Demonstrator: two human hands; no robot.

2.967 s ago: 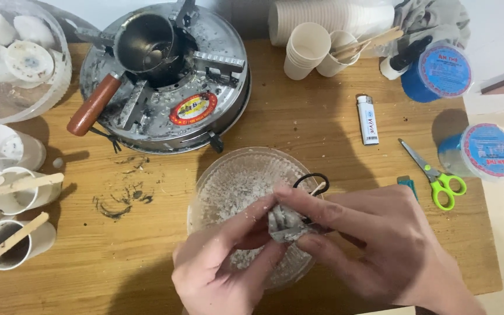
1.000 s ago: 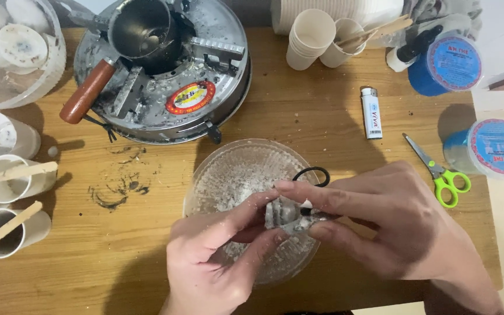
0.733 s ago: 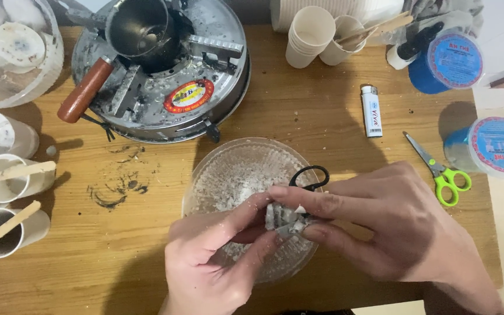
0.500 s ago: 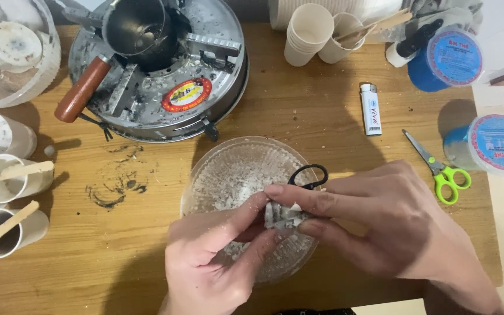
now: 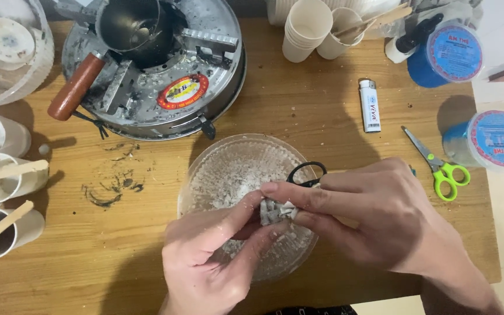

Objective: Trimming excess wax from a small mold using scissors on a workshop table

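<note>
pinching a white lump (image 5: 276,211) between both hands' fingers (image 5: 281,190).

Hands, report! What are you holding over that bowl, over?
Left hand and right hand both pinching small whitish-grey crumbly lump. Lump over clear glass bowl of white flakes. Black scissor handle behind.

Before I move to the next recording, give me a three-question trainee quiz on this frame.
1. True or false: both hands pinch the grey-white lump over the clear bowl.
2. Which lies nearest the green-handled scissors? A) the white lighter B) the wooden-handled pot C) the stick-topped cups
3. What black thing shows just behind the right hand fingertips?

Key:
1. True; the left hand and right hand meet on it above the bowl.
2. A.
3. A black scissor handle loop.
</note>
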